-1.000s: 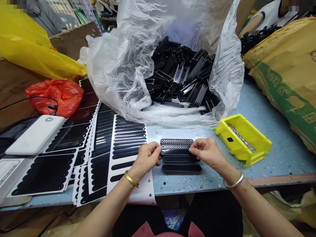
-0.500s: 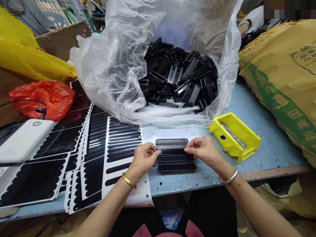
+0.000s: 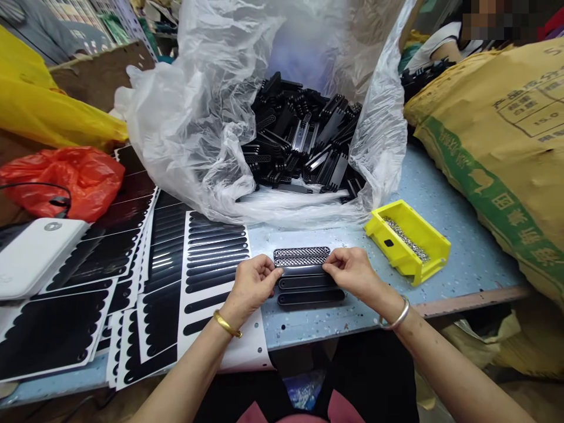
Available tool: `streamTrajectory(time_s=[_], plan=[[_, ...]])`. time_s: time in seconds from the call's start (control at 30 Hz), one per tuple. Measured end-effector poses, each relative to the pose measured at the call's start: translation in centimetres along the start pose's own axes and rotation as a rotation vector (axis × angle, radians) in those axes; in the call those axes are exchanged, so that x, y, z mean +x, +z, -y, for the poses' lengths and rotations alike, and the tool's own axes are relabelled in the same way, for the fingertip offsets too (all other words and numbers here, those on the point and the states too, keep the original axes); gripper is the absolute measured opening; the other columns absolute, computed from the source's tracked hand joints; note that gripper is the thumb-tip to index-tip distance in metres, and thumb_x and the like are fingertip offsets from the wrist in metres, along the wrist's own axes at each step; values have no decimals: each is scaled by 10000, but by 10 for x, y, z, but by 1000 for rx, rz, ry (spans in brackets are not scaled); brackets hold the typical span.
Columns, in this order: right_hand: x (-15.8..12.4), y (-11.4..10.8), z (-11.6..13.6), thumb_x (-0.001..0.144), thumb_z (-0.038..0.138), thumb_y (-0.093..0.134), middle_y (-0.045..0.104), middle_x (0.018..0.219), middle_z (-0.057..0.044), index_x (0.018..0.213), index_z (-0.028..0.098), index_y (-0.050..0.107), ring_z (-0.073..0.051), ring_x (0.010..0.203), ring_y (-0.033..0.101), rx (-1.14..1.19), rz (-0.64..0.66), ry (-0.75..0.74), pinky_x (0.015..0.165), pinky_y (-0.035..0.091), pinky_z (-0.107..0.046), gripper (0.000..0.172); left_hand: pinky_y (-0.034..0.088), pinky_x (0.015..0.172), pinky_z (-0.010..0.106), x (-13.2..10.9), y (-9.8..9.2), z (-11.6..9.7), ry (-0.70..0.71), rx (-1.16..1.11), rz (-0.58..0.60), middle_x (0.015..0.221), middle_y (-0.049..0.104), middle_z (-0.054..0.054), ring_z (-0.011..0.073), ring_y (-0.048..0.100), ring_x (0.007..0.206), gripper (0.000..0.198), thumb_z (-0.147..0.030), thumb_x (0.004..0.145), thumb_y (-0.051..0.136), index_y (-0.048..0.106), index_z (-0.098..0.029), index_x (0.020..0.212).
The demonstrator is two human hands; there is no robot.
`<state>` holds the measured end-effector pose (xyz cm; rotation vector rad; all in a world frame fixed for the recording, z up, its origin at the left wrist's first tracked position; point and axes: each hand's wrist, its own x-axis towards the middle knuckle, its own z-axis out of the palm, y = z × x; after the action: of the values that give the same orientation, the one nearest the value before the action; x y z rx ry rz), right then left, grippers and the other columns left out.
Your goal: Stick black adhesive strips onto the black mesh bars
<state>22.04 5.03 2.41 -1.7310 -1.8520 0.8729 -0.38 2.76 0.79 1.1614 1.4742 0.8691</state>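
Note:
My left hand (image 3: 253,282) and my right hand (image 3: 355,273) pinch the two ends of a thin black adhesive strip (image 3: 303,271) between thumb and fingers. The strip lies level over a row of long black plastic pieces; whether it touches the one beneath cannot be told. Just beyond it, two pieces with a lattice face (image 3: 302,252) lie side by side. Closer to me are two smooth-faced black pieces (image 3: 311,296) with rounded ends. To the left of the row rests a white sheet of black strips (image 3: 257,341), with some strips gone from its lower part.
A clear plastic bag (image 3: 176,147) heaped with black plastic pieces (image 3: 304,138) stands behind. A yellow bin (image 3: 429,247) of small metal parts sits right, near a large printed sack (image 3: 497,147). Stacked sticker sheets (image 3: 48,329) and a white power bank (image 3: 39,255) lie left. Another person's arm (image 3: 445,50) shows behind.
The whole view has shifted, with most things now a little farther left in the picture. Both hands keep their pinch on the strip, in nearly the same place over the row.

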Motion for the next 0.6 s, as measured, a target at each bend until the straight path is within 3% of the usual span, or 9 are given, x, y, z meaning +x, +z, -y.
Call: streamTrajectory(time_s=[0.17,0.43,0.6], plan=[[-3,3,0,712,191,641,682,605,-40,641,186,673,-157,525,584,-171,-29,-51,519,417,-258,78,390,338,188,1,0,2,19,1,1,500,535,-39,96,521,365,250,-376,658,695,557,-168,641],[-1,1,1,679,181,686,613,556,9,716,196,621,-135,506,534,-193,-46,-36,522,387,-246,76,364,346,184,3,0,6,49,24,-9,470,533,-42,101,524,355,241,-370,668,689,554,-173,636],[2,-4,6,644,175,696,544,490,32,577,204,527,-117,471,486,-197,-2,-6,475,345,-230,184,362,360,190,3,0,8,61,55,-10,462,530,-38,109,529,365,238,-369,686,675,547,-176,635]])
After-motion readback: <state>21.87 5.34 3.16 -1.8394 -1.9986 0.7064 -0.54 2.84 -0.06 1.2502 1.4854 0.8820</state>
